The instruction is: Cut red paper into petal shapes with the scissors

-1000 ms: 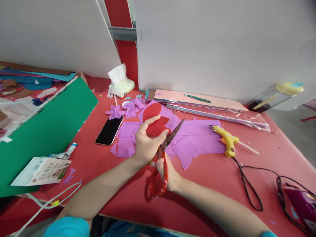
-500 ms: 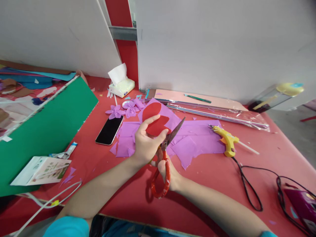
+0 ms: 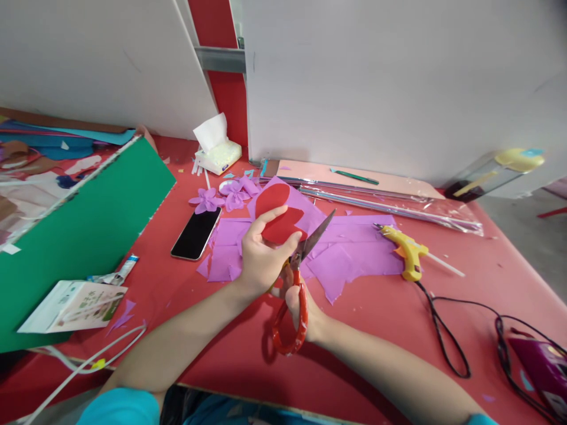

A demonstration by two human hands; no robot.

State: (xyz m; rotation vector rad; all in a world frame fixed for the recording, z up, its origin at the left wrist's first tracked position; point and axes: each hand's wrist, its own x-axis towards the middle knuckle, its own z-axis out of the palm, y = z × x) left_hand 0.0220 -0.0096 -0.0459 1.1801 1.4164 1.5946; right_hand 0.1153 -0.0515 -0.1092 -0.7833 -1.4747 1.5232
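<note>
Between the thumb and fingers of my left hand (image 3: 262,254) is a red paper piece (image 3: 283,224) with rounded lobes, held up over the table. My right hand (image 3: 296,307) grips red-handled scissors (image 3: 301,265); their blades point up and to the right, right beside the lower right edge of the red piece. Part of the right hand is hidden behind the scissors and my left hand. Purple paper sheets (image 3: 341,260) lie beneath both hands. Several purple paper flowers (image 3: 207,200) sit to the left, one touching the phone (image 3: 196,235).
A yellow glue gun (image 3: 410,254) with a black cord lies at right. Behind it are plastic-wrapped paper sheets (image 3: 372,200) and a green pen (image 3: 357,177). A tissue pack (image 3: 219,156) stands at the back. A green board (image 3: 101,230) borders the left side.
The scissors have tilted slightly to the right, their tip and handle shifting a little that way. My left hand and the red paper stay in place.
</note>
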